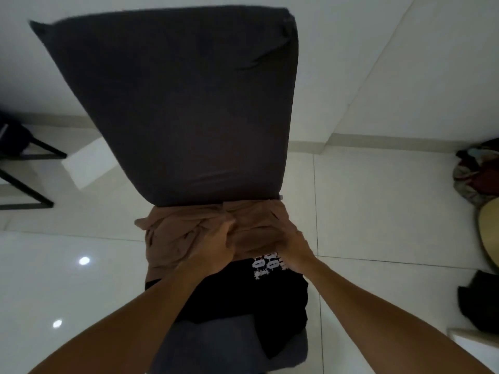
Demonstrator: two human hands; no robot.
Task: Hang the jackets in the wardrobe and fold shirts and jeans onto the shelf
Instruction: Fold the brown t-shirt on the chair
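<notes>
you're looking down at a chair (172, 103) covered in dark grey fabric, its tall backrest rising toward the white wall. on the seat lies a brown garment (172, 233), bunched and creased, pushed up against the base of the backrest. nearer to you, a black shirt (243, 298) with a small white print sits partly under the brown one and hangs over the seat's front edge.

your left hand (210, 252) rests on the middle of the brown garment, fingers curled into a fold of the cloth and gripping it. your right hand (295, 251) is on the garment's right edge, just above the white print; its fingers bend down over the fabric, but you cannot tell whether they pinch it or only press on it. the two hands are close together, with a ridge of brown cloth between them.

the floor (378, 211) is glossy white tile with two bright light reflections at the left. a black metal frame (29, 155) stands at the far left. at the right edge there is a heap of mixed clothes (478, 176) against the wall, a round tan object (490, 230) just below it, and a dark item (480, 295) lower down on the floor.
</notes>
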